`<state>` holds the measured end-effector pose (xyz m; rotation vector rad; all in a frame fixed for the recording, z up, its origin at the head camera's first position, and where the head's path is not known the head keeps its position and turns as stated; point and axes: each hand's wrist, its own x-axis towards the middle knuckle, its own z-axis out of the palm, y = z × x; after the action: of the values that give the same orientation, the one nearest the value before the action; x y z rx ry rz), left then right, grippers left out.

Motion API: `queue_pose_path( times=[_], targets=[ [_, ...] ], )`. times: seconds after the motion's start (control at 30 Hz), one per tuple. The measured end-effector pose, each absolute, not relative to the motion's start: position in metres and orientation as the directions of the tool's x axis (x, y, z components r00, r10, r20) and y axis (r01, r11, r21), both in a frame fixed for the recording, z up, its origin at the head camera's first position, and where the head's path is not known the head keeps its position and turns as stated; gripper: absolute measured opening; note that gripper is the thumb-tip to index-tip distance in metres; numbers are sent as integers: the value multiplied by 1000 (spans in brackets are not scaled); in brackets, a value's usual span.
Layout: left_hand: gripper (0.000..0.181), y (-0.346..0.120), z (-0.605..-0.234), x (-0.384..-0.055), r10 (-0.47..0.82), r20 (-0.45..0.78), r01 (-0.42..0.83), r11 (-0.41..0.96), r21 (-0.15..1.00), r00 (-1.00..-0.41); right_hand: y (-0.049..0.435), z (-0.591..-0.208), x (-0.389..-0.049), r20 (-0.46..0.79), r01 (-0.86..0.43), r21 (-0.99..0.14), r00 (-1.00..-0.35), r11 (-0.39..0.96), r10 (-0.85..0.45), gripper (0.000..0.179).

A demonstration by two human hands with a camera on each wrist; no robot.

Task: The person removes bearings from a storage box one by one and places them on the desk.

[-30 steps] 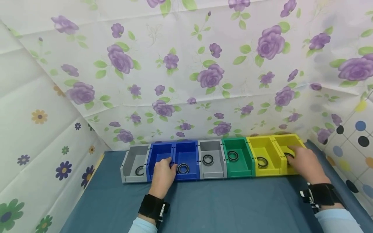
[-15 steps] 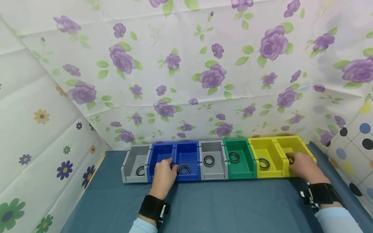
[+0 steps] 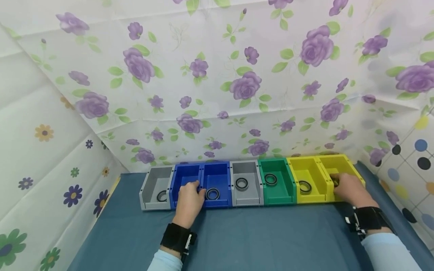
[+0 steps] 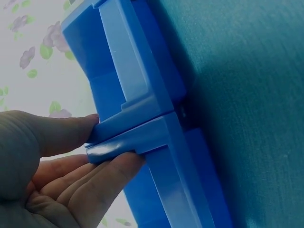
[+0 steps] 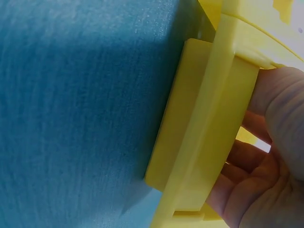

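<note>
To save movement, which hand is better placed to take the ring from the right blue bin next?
Probably the left hand: it pinches the adjoining walls of the blue bins, close beside that ring. The right hand is at the end yellow bin, farther away.

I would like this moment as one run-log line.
left hand: pinching adjoining blue bin walls; right hand: inside rightmost yellow bin, grip unclear; green bin: one bearing
</note>
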<state>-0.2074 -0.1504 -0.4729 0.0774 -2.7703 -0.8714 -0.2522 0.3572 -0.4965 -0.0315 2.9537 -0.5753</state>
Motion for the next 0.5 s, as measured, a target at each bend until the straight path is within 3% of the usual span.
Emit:
queue_pose_path(
  times=[0.5],
  targets=[
    [39, -150, -468, -207, -132, 182, -3, 818, 576, -974, 359, -501, -257, -83, -4, -370, -996, 929, -37, 54]
  ],
)
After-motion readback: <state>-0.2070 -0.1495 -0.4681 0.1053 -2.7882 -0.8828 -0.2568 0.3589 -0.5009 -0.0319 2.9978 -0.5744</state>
